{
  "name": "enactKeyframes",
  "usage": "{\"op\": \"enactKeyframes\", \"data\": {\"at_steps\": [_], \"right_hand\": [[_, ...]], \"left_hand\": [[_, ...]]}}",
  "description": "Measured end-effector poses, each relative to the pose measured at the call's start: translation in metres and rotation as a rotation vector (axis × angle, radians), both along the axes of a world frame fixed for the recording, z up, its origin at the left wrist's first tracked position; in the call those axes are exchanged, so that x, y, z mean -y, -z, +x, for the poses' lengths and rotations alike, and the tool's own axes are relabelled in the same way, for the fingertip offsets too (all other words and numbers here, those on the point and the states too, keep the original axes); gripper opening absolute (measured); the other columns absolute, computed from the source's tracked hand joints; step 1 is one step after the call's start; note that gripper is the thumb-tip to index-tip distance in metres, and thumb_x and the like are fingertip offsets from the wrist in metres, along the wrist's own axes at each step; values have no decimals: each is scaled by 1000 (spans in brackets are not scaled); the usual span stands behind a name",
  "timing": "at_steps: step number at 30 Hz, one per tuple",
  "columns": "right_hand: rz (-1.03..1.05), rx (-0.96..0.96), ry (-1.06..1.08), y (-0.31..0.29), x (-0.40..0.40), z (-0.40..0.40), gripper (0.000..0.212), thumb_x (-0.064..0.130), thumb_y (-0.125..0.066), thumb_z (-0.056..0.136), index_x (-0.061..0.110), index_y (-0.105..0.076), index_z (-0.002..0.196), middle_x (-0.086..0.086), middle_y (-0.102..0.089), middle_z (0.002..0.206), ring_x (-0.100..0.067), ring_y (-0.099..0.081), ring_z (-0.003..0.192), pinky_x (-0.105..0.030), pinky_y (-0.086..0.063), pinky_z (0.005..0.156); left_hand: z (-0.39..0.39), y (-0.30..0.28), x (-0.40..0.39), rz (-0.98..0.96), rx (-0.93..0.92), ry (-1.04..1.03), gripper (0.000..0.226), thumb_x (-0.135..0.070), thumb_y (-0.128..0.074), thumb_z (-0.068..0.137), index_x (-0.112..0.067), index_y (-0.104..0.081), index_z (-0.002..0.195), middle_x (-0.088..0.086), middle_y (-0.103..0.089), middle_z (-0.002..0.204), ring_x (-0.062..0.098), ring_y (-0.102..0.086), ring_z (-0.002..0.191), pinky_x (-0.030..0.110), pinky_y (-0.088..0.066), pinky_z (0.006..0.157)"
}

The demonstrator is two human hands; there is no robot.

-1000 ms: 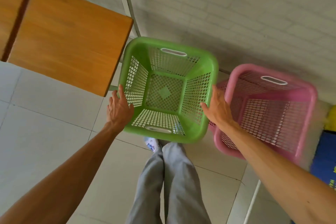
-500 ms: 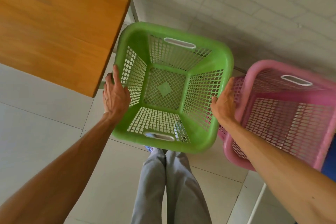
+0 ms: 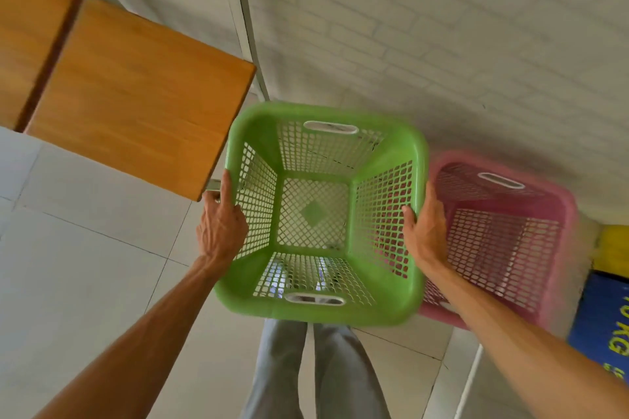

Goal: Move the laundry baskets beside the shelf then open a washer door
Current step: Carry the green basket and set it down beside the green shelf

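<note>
Wooden shelf top [image 3: 136, 95] at left, left hand [image 3: 221, 224] closed on left rim of green basket [image 3: 391, 303], basket beside shelf corner, right hand [image 3: 425, 231] gripping right rim, pink basket [image 3: 544, 201] touching at right, against wall [image 3: 442, 27]

Tight corner: basket hemmed in on three sides

The green basket [image 3: 323, 211] is sitting between the wooden shelf [image 3: 136, 95] corner on its left and the pink basket [image 3: 503, 238] touching its right wall, so the right hand [image 3: 425, 228] is squeezing into the seam between the two baskets while the left hand [image 3: 221, 224] is working just beside the shelf edge. The brick wall [image 3: 442, 44] is blocking the far side. Open tiled floor [image 3: 85, 265] is lying free to the left and near side.
</note>
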State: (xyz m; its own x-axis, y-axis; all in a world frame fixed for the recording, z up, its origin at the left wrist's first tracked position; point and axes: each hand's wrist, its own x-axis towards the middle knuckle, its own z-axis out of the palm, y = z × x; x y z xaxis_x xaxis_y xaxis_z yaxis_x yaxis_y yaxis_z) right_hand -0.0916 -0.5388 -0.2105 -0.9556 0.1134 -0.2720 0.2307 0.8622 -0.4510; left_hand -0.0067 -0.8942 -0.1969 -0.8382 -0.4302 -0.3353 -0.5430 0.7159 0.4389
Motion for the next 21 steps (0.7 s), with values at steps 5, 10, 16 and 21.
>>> {"op": "enactKeyframes", "data": {"at_steps": [5,10,16,21], "right_hand": [[-39,-34,-42,-79,-7,7,72,31,-57,99,28,-16,159,-10,-56,126,-18,-60,99,-36,-58,80],[-39,-108,-75,-175,15,8,63,30,-59,98,19,-32,154,-8,-61,138,-28,-64,118,-40,-53,95],[-50,-178,-226,-284,74,-3,62,25,-64,94,16,-40,151,-17,-66,127,-34,-65,111,-40,-52,93],[3,-151,-408,-359,141,-3,64,25,-69,88,20,-45,148,-19,-72,111,-36,-70,98,-44,-58,87]], "left_hand": [[23,-87,-1,3,-33,-45,75,-10,-58,93,-25,-21,158,18,-52,113,9,-45,56,20,-34,40],[50,-195,6,-32,-108,-128,74,-12,-58,91,-26,-25,156,7,-46,97,16,-47,66,19,-30,47],[104,-293,49,-53,-186,-295,71,-18,-62,88,-29,-32,152,5,-45,94,21,-47,76,32,-37,60],[170,-331,92,-49,-230,-431,70,-23,-62,87,-26,-35,152,6,-49,94,23,-49,79,36,-43,69]]}}
